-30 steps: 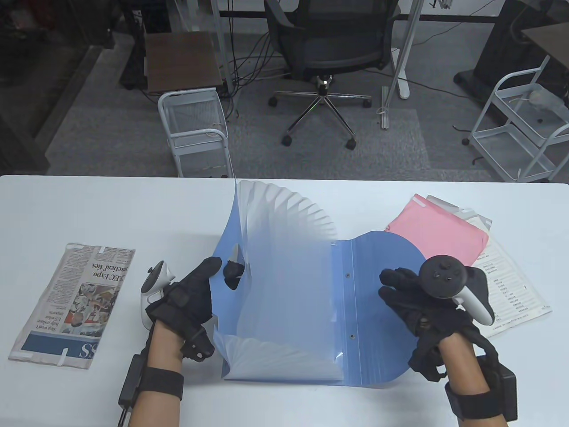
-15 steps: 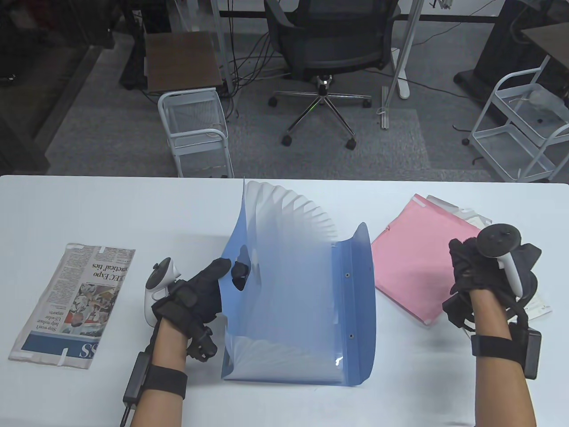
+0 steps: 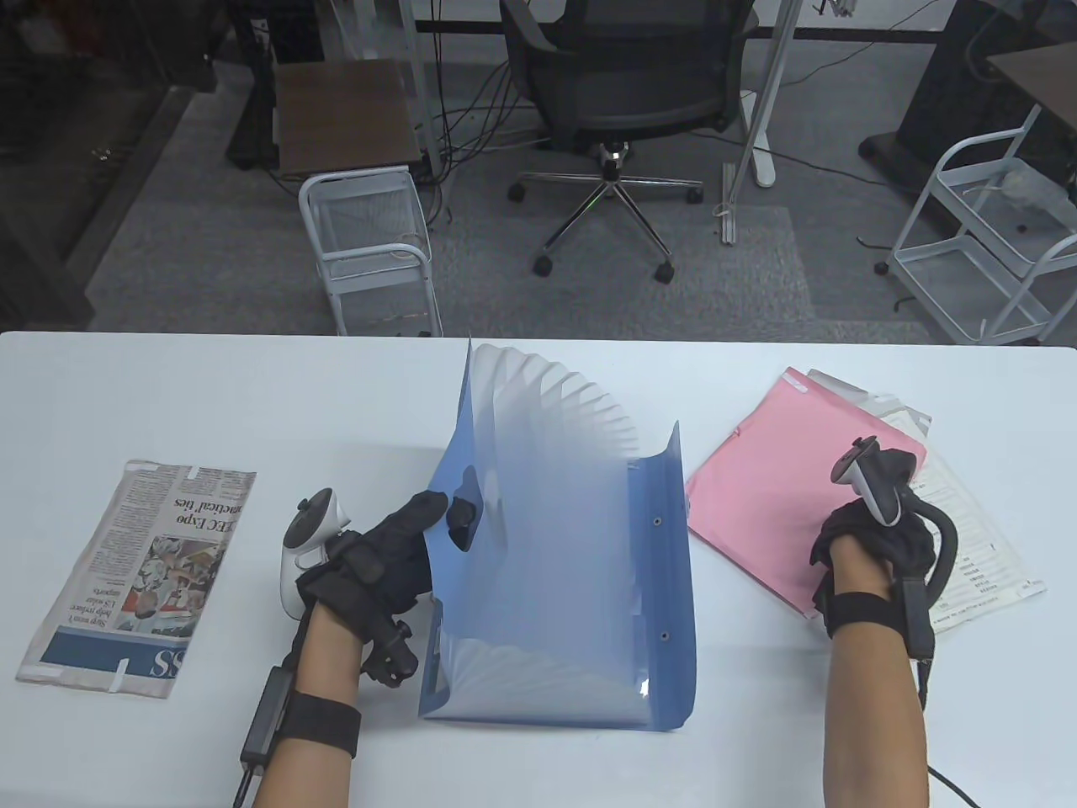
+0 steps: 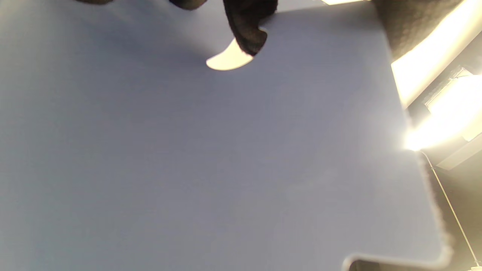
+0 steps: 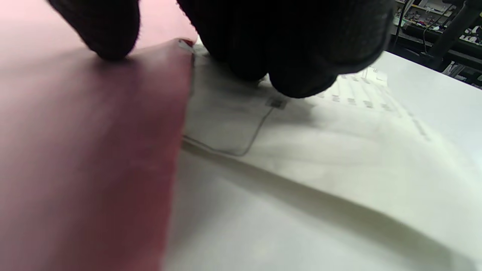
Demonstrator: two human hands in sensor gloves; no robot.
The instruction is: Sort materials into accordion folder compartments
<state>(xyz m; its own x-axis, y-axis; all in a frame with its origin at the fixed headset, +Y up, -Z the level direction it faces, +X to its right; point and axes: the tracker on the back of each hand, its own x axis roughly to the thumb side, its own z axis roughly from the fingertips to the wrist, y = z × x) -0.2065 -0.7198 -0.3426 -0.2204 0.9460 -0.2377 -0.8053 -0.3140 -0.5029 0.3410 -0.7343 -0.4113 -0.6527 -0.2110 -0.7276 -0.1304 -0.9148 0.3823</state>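
The blue accordion folder (image 3: pixel 580 572) stands open at the table's middle, its white pleats (image 3: pixel 555 396) fanned at the far end and its right flap (image 3: pixel 683 547) upright. My left hand (image 3: pixel 446 509) grips the folder's left cover, thumb outside and a finger inside; the cover fills the left wrist view (image 4: pixel 226 158). My right hand (image 3: pixel 871 526) rests fingers-down on the right edge of the pink folder (image 3: pixel 766 505), which lies on white printed papers (image 3: pixel 976 547). In the right wrist view the thumb (image 5: pixel 101 34) presses the pink folder (image 5: pixel 83 150) and the fingers (image 5: pixel 286 56) touch the papers (image 5: pixel 320 180).
A folded newspaper (image 3: pixel 139 572) lies flat at the left of the white table (image 3: pixel 252 396). Beyond the far edge stand a wire cart (image 3: pixel 370 244), an office chair (image 3: pixel 623 101) and another cart (image 3: pixel 984 236).
My right hand let go of the folder's right flap and moved right onto the pink folder. The flap sprang from flat to upright. My left hand shifted the left cover slightly right.
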